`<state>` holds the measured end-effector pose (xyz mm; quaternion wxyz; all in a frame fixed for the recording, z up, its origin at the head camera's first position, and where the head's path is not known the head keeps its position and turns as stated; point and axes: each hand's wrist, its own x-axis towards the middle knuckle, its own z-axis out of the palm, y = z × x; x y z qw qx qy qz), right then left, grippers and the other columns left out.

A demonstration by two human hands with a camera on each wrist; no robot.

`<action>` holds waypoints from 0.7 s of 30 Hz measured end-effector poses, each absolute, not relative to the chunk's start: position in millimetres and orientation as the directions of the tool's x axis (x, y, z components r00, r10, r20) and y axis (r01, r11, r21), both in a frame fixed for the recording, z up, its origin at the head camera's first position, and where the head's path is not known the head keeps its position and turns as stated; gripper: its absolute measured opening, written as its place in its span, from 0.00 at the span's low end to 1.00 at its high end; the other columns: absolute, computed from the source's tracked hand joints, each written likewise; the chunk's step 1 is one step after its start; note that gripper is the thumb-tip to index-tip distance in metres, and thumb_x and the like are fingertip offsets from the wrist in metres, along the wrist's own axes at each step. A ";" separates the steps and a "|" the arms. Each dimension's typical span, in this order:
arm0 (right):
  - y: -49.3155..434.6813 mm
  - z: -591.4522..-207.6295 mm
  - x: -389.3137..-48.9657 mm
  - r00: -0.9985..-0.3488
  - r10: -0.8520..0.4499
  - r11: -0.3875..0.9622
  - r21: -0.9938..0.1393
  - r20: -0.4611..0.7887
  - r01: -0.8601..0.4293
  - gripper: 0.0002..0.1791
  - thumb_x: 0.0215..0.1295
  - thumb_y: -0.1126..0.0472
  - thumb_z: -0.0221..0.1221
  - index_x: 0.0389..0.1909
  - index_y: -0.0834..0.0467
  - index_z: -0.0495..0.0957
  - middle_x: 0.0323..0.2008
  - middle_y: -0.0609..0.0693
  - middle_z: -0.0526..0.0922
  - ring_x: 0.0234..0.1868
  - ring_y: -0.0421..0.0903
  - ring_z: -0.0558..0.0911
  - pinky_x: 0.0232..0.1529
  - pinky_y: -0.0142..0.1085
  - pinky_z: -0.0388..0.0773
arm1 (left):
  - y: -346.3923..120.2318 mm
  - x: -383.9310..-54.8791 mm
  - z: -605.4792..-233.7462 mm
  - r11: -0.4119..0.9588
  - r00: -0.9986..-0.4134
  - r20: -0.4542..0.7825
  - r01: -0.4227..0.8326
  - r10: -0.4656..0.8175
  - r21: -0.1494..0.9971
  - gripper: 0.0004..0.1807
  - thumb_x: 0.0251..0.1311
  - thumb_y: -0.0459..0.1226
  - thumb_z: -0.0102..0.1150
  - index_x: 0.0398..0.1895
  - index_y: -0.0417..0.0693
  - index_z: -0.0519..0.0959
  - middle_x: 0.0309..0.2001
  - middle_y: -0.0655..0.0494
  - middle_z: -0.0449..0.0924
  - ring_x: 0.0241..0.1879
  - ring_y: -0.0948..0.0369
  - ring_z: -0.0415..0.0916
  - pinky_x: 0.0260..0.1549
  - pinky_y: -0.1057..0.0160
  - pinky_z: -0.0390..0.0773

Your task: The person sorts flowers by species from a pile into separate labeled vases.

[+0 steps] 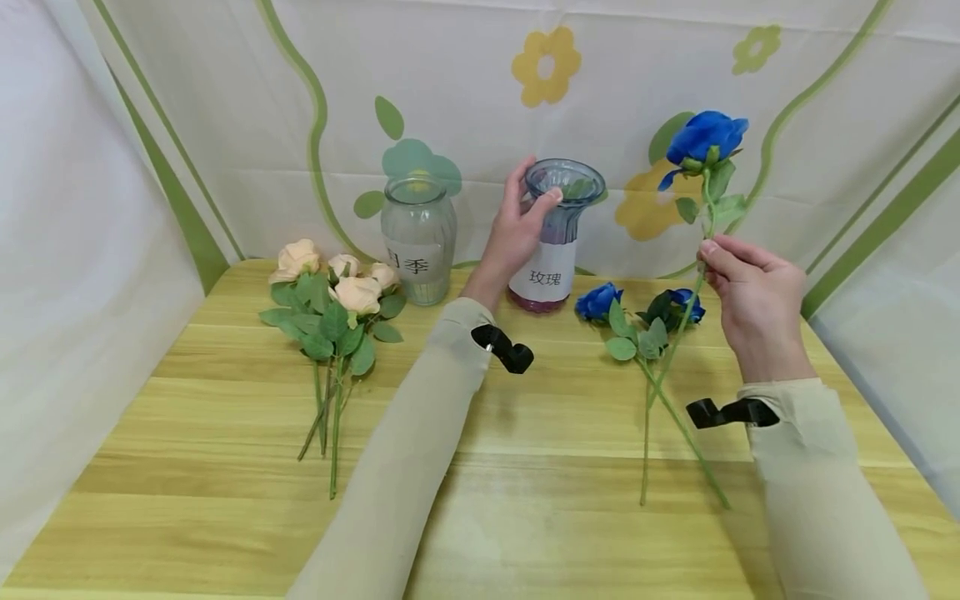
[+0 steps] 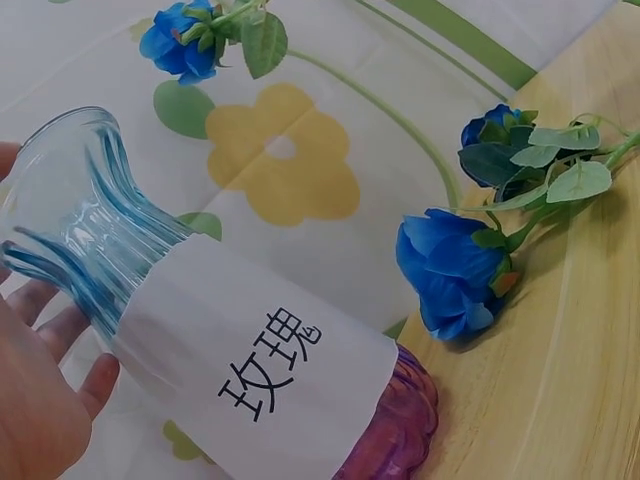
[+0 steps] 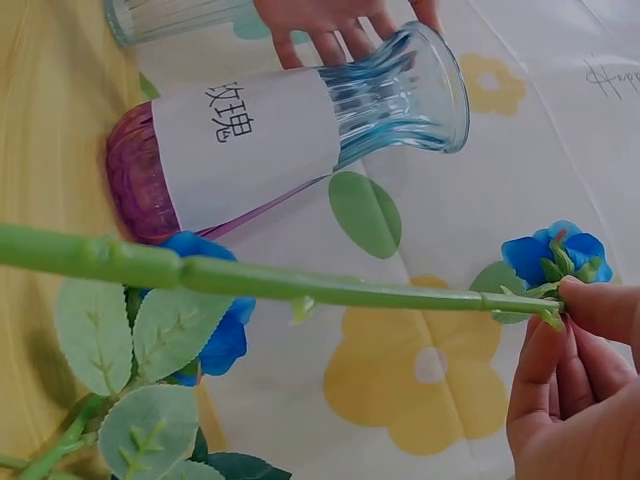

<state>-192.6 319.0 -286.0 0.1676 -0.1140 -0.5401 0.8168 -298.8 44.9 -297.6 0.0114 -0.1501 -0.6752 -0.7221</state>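
While the right hand [image 1: 763, 308] pinches the stem [image 3: 250, 279], petals [image 1: 705, 137] sit above.

Plain beige sleeves [image 1: 408, 450] end behind the fingers [image 3: 541, 370]; a curved black bracket [image 1: 516, 357] sits at each cuff [image 1: 806, 397].

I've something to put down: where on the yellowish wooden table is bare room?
Bare patches on the yellowish wooden table: front centre, between the beige left sleeve and the green-stemmed blue roses; front left, between the leafy peach roses and the table's left edge. Crowded: the back, around the clear glass jar and blue-purple glass vase.
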 end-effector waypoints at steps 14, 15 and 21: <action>314.4 -267.1 -200.5 -0.910 0.413 -0.377 -0.901 0.046 -0.216 0.12 0.59 0.76 0.72 0.44 0.67 0.90 0.35 0.53 0.92 0.34 0.44 0.91 0.31 0.30 0.85 | 43.1 -298.5 -297.5 -0.087 -0.951 0.242 0.229 0.191 0.970 0.39 0.78 0.50 0.56 0.85 0.71 0.52 0.85 0.60 0.56 0.81 0.50 0.62 0.75 0.42 0.70; 314.4 -265.5 -201.1 -0.909 0.414 -0.380 -0.899 0.044 -0.217 0.12 0.59 0.76 0.72 0.45 0.67 0.90 0.35 0.53 0.92 0.33 0.44 0.91 0.31 0.30 0.85 | 42.9 -298.4 -297.6 -0.089 -0.952 0.241 0.228 0.190 0.970 0.39 0.78 0.50 0.56 0.85 0.71 0.52 0.85 0.60 0.56 0.81 0.50 0.62 0.75 0.42 0.70; 313.4 -254.7 -207.3 -0.902 0.430 -0.397 -0.888 0.045 -0.234 0.14 0.57 0.76 0.73 0.46 0.69 0.89 0.37 0.54 0.92 0.33 0.46 0.91 0.31 0.31 0.86 | 42.9 -298.3 -298.8 -0.086 -0.953 0.240 0.228 0.186 0.970 0.39 0.78 0.50 0.56 0.85 0.72 0.52 0.85 0.61 0.56 0.81 0.50 0.62 0.75 0.42 0.70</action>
